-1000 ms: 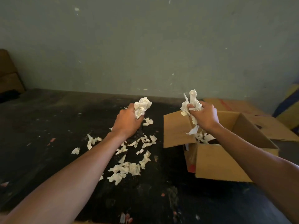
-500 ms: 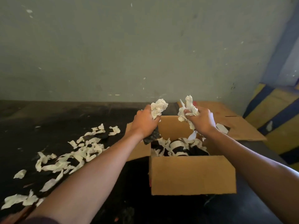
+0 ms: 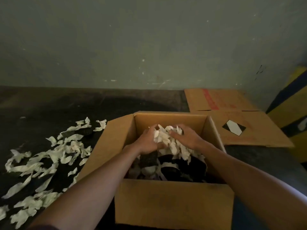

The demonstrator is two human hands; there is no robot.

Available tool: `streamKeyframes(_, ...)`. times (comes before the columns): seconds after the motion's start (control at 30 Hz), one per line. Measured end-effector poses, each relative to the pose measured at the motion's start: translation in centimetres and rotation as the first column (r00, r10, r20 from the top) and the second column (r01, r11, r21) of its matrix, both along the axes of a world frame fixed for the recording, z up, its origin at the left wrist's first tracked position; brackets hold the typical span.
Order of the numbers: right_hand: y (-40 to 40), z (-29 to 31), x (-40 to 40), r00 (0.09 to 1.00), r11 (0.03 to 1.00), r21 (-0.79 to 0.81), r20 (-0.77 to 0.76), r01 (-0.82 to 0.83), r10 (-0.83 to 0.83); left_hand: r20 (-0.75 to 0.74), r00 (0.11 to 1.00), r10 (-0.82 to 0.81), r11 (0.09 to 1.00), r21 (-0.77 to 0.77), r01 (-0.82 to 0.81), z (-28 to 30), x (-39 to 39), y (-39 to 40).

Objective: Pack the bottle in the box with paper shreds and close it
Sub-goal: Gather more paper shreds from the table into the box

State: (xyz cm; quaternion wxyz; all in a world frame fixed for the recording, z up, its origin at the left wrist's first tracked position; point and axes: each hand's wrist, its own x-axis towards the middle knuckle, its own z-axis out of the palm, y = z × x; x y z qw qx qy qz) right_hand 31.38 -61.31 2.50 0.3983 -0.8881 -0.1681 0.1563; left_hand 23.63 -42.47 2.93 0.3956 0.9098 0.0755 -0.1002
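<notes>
An open cardboard box (image 3: 174,203) stands on the dark floor in front of me, its flaps folded out. Both my hands are down inside it. My left hand (image 3: 147,141) and my right hand (image 3: 186,136) press on a heap of white paper shreds (image 3: 167,140) between them, fingers curled into the paper. Under the shreds lies something dark with white bands (image 3: 174,166); I cannot tell if it is the bottle.
Several loose paper shreds (image 3: 49,156) lie scattered on the dark floor (image 3: 49,113) left of the box. A flattened cardboard sheet (image 3: 232,123) lies behind the box on the right. A yellow and dark striped block (image 3: 292,103) stands at the far right, a grey wall behind.
Both hands came from above the box down into it, carrying their handfuls of shreds, and now press them together on the contents. My view has tilted down over the box.
</notes>
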Motion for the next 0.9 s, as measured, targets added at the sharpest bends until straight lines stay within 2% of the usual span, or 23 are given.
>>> streamKeyframes(0.13,-1.0,-2.3,2.6,0.999,0.976,-0.220,0.038,-0.010,0.019,-0.238,0.971,-0.024,0.993,0.107,0.051,-1.1,1.0,0.4)
streamKeyframes(0.2,-1.1,-4.1,3.4,0.996,0.931,-0.353,-0.035,-0.087,0.080,-0.285,0.957,-0.048,0.984,0.150,0.094,-2.6,1.6,0.4)
streamKeyframes(0.3,-0.6,-7.2,3.8,0.959,0.793,-0.546,-0.222,-0.270,0.173,-0.398,0.910,-0.115,0.954,0.209,0.213,-5.0,2.1,-0.2)
streamKeyframes(0.4,0.0,-9.4,3.7,0.914,0.778,-0.519,-0.368,-0.356,0.172,-0.471,0.874,-0.121,0.941,0.225,0.252,-6.6,2.6,-1.2)
streamKeyframes(0.57,0.3,-9.6,4.7,0.870,0.800,-0.441,-0.455,-0.406,0.191,-0.500,0.857,-0.127,0.926,0.249,0.283,-8.0,3.4,-1.4)
streamKeyframes(0.63,-0.2,-8.5,5.1,0.875,0.828,-0.396,-0.436,-0.396,0.210,-0.494,0.859,-0.137,0.931,0.232,0.281,-7.5,3.4,-1.1)
streamKeyframes(0.73,-1.2,-5.3,4.8,0.927,0.847,-0.404,-0.289,-0.346,0.241,-0.437,0.890,-0.126,0.921,0.282,0.269,-6.1,3.2,-0.6)
streamKeyframes(0.8,-1.7,-3.5,3.9,0.926,0.804,-0.461,-0.222,-0.376,0.306,-0.422,0.899,-0.122,0.904,0.327,0.276,-5.5,2.7,-0.3)
streamKeyframes(0.9,-2.4,-2.5,0.8,0.829,0.616,-0.554,-0.369,-0.560,0.421,-0.515,0.843,-0.156,0.870,0.333,0.364,-5.8,1.0,-0.4)
